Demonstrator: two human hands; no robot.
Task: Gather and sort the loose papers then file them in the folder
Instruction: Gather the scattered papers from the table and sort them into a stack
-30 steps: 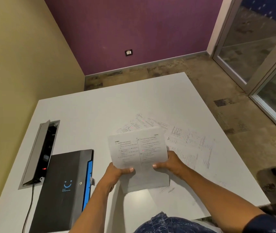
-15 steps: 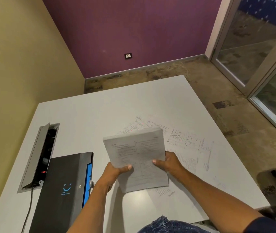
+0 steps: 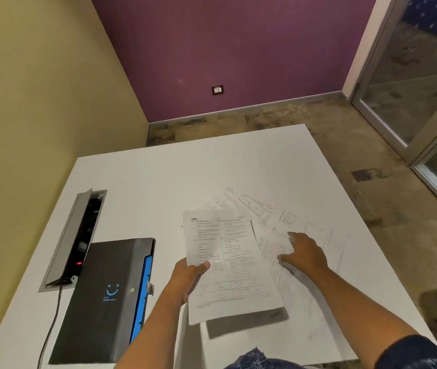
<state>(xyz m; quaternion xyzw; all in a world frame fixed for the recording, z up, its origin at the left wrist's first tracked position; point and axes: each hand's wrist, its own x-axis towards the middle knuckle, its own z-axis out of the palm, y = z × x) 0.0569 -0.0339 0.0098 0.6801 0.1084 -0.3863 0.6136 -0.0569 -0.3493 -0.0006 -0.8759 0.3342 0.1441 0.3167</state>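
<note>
My left hand grips a stack of printed papers by its left edge, thumb on top, holding it a little above the white table. My right hand lies on loose printed sheets spread on the table to the right of the stack, fingers pointing left and forward over them. More loose sheets lie beyond the stack. A black folder with a blue spine edge lies shut on the table to the left of my left arm.
An open grey cable box is set into the table at the left, with a cable running toward the near edge. A yellow wall stands left of the table; glass doors stand at the right.
My right hand has let go of the stack and moved right onto the loose sheets. The left hand alone now holds the stack, which sits lower and flatter.
</note>
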